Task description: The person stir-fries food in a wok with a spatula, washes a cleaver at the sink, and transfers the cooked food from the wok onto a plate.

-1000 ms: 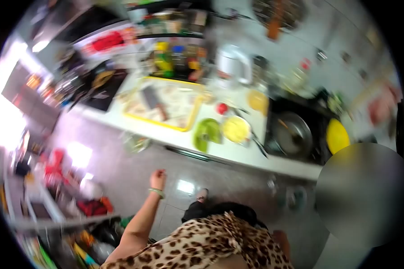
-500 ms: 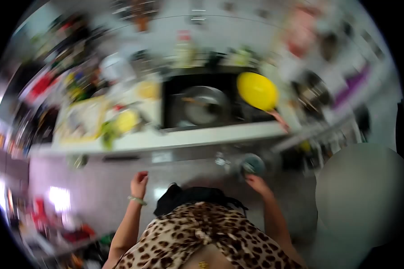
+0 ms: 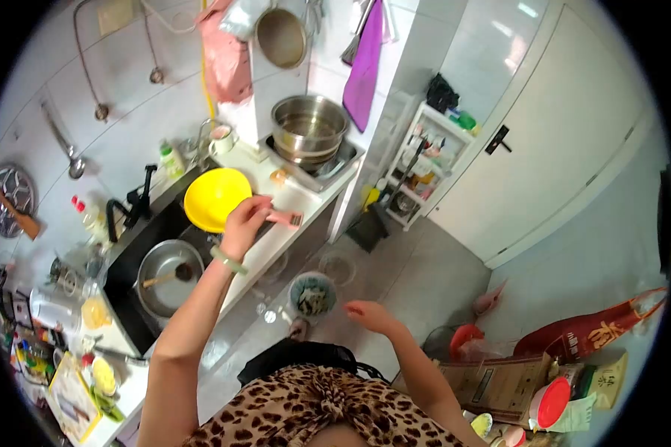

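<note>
My left hand (image 3: pixel 244 223), with a pale green bangle on its wrist, is over the sink's front edge beside the yellow basin (image 3: pixel 216 195). Its fingers are closed at the near end of a pink strip-like thing (image 3: pixel 285 217) with a dark patterned end, whose kind I cannot make out. My right hand (image 3: pixel 371 316) hangs low over the floor with curled fingers, and nothing shows in it. Just left of it stands a small bin (image 3: pixel 296 292) holding greenish-grey scraps. In the dark sink (image 3: pixel 121 287) sits a metal pan (image 3: pixel 147 276) with a wooden-handled utensil (image 3: pixel 165 279).
A steel pot (image 3: pixel 306 134) stands at the counter's far end, below a purple cloth (image 3: pixel 364 78). A white shelf rack (image 3: pixel 419 167) is beside the door (image 3: pixel 552 149). Cardboard boxes (image 3: pixel 492 387) and bags crowd the right. A yellow-rimmed cutting board (image 3: pixel 63 398) is at lower left.
The view has turned right, bringing the door and boxes in. My left hand has risen from beside my body to the basin and pink thing. My right hand is now farther from the bin.
</note>
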Demonstrator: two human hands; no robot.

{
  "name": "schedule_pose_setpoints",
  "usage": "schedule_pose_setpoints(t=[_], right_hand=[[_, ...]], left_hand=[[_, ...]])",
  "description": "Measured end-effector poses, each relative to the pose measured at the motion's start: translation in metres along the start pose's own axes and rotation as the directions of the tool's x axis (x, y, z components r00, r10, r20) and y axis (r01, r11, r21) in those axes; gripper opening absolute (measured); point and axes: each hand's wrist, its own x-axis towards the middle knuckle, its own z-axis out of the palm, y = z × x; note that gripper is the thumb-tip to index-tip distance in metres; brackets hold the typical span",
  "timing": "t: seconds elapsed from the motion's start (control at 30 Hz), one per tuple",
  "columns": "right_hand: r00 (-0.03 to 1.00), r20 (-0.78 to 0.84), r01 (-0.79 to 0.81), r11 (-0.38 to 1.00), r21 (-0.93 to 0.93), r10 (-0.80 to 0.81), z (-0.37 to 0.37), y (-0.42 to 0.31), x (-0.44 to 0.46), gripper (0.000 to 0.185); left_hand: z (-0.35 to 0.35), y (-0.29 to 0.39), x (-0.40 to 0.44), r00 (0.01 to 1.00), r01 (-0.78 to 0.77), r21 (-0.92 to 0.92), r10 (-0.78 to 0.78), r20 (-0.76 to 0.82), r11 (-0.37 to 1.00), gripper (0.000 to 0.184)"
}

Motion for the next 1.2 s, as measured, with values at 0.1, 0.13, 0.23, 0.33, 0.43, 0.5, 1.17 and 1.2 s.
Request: schedule_pose_setpoints(t=[0.1, 0.13, 0.23, 0.33, 0.43, 0.5, 1.17, 1.2], right_hand=[[0.986, -0.124, -0.116, 0.992, -0.052, 0.109, -0.028, 0.022, -0.009, 0.036], [0.978, -0.133, -0.166, 0.985, -0.053, 0.158, -0.043, 0.022, -0.018, 0.036], [0.932, -0.234, -0.254, 0.959, 0.125, 0.277, -0.069, 0.038, -0.042, 0.036], [0.869, -0.273, -0.325, 0.893, 0.311, 0.412, -0.073, 0.066, -0.058, 0.034], [0.869, -0.260, -0.271, 0.845, 0.461, 0.421, -0.073, 0.077, -0.061, 0.034], [0.867, -0.209, -0.338, 0.842, 0.422, 0.453, -0.085, 0.079, -0.055, 0.033], [0.880, -0.261, 0.308, 0.058, 0.950, -0.397, -0.353, -0.083, 0.165, 0.048], [0.886, -0.270, 0.318, 0.069, 0.946, -0.376, -0.351, -0.082, 0.166, 0.048]], left_hand=[[0.047, 0.021, 0.093, 0.995, 0.054, -0.173, -0.039, 0.090, 0.983, 0.030], [0.061, 0.020, 0.127, 0.993, 0.075, -0.243, -0.049, 0.111, 0.967, 0.033], [0.102, 0.010, 0.217, 0.987, 0.141, -0.386, -0.101, 0.123, 0.912, 0.036], [0.133, -0.013, 0.284, 0.977, 0.215, -0.434, -0.200, 0.080, 0.875, 0.036], [0.165, -0.033, 0.319, 0.964, 0.238, -0.424, -0.267, -0.009, 0.874, 0.033], [0.174, -0.040, 0.331, 0.978, 0.125, -0.531, -0.193, -0.074, 0.838, 0.030], [0.283, 0.069, 0.204, 0.961, -0.162, -0.970, 0.250, -0.114, 0.182, 0.046], [0.291, 0.070, 0.201, 0.969, -0.157, -0.932, 0.235, -0.081, 0.326, 0.048]])
